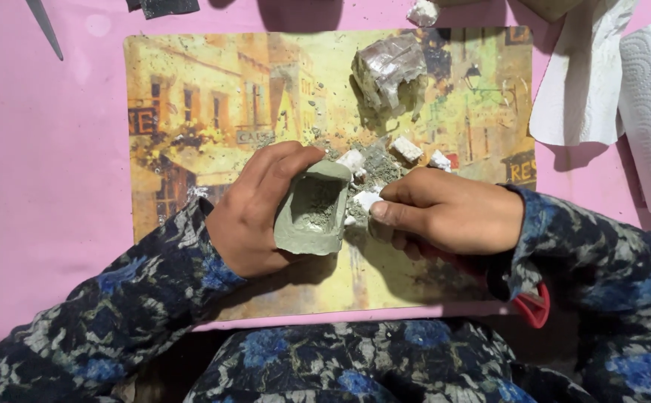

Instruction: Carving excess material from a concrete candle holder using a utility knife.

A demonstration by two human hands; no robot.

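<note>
My left hand (247, 216) grips a pale green, hollow, box-shaped mould (312, 209), open side up, with grey dust inside. My right hand (449, 213) is closed around a red-handled tool (528, 304) whose handle sticks out under my wrist; its tip is hidden behind my fingers, next to a white chunk (366, 199) at the mould's edge. Both hands rest over a picture placemat (206, 112). Grey-green crumbs and white chunks (406, 149) lie just beyond the mould.
A larger grey-white lump (389, 69) sits at the mat's top. White paper towels (624, 82) lie at the right on the pink table cover (42, 186). A grey metal blade (44, 26) and a dark scrap (163, 7) are at the top left.
</note>
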